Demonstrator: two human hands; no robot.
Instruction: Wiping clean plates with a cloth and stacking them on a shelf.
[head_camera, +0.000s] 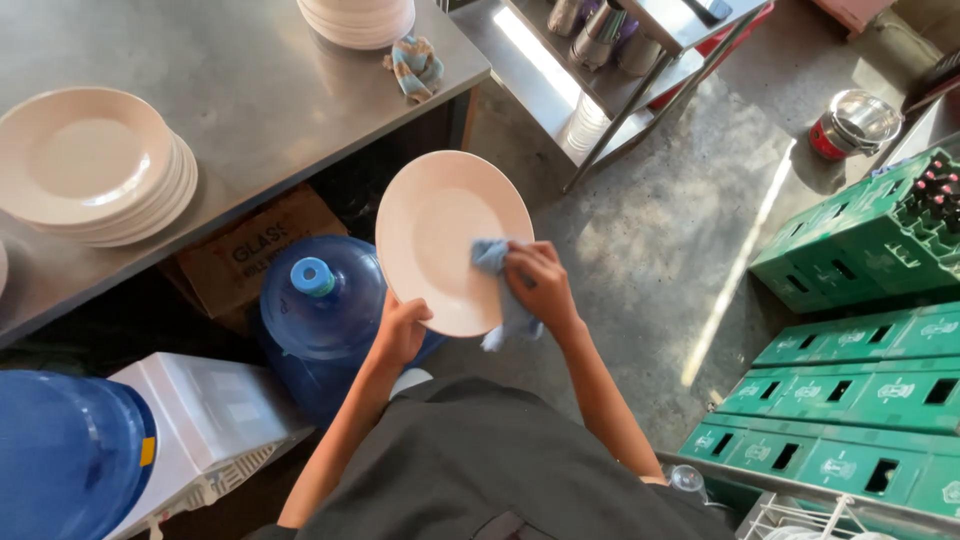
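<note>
Above a blue water jug (322, 300), beside the steel table (260, 90): one round cream plate (440, 235), glossy, tilted face-up, held in the air. Left hand (400, 330) fingers closed on its lower rim. Right hand (538, 285) fingers clenched on a blue cloth (492, 258) pressed against the plate's right edge. Stacked plates (90, 165) on table, well apart. Bare concrete floor (640, 230) lies open to the right; green crates (870, 400) beyond.

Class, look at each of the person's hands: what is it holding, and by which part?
The left hand holds a white plate by its lower rim. The right hand grips a bunched blue cloth against the plate's face.
</note>
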